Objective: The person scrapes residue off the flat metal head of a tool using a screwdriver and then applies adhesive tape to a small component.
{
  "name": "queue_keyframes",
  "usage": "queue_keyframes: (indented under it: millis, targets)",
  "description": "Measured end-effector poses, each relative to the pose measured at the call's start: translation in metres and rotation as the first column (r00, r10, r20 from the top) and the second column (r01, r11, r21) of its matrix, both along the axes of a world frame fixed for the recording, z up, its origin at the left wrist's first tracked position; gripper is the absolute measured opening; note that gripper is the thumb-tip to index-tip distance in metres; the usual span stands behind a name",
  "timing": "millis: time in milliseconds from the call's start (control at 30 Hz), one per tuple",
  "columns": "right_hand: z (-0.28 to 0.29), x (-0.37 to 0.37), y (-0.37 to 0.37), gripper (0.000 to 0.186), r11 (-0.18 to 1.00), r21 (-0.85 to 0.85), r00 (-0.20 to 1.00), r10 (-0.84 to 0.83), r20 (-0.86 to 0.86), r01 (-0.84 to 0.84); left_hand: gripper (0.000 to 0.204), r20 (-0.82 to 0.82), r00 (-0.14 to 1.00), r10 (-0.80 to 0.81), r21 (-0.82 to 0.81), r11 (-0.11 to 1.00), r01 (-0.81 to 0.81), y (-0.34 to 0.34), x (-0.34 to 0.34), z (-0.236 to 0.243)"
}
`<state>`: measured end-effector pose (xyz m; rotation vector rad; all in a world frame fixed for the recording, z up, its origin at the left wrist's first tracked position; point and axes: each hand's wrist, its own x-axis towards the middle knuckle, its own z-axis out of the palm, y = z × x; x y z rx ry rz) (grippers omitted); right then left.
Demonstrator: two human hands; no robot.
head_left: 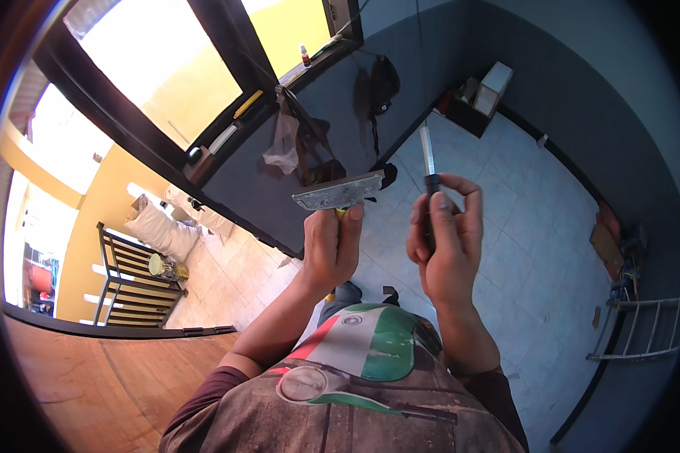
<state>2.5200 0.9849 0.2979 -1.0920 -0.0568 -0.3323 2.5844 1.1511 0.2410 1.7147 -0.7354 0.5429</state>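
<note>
While the person stood over a tiled floor [506,249], the left hand [331,245] gripped a yellow handle from below, fingers clenched round it, with a flat grey blade [338,191] lying crosswise above the fist at the frame's centre. It looked like a scraper or putty knife (the handle was mostly hidden in the palm, so I cannot say for sure). The blade seemed stiff, thin metal with a dusty, crusted face: light, not fragile, but sharp enough along its edge that the handle was the sensible place to hold it.

Just right of centre, the right hand [447,241] pinched a slim tool [429,177] between thumb and fingertips, its black grip in the fingers and a pale, narrow shaft pointing up. It was probably a small screwdriver, light and rigid, and likely to slip or twist in so fine a pinch unless held at the dark grip.

The two tools were near each other but apart. Behind them, in the upper left, ran a dark window frame [128,128] with a rag [283,147] hanging below its sill.
</note>
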Motion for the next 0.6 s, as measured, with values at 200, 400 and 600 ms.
queue_keyframes:
  millis: [200,400,600]
  targets:
    - [-0.011,0.004,0.004,0.025,0.993,0.097,0.997,0.072,-0.011,-0.071,0.006,0.080,0.997,0.009,0.047,0.999,-0.013,-0.001,0.004,0.002]
    - [-0.006,-0.002,0.008,0.023,0.965,0.145,0.975,0.221,-0.011,-0.217,0.005,0.094,0.995,0.039,0.068,0.997,-0.046,-0.004,0.001,0.009]
    - [-0.008,0.001,0.007,0.022,0.991,0.089,0.995,0.097,-0.006,-0.097,0.007,0.093,0.995,0.025,0.051,0.998,-0.030,-0.007,0.000,0.012]
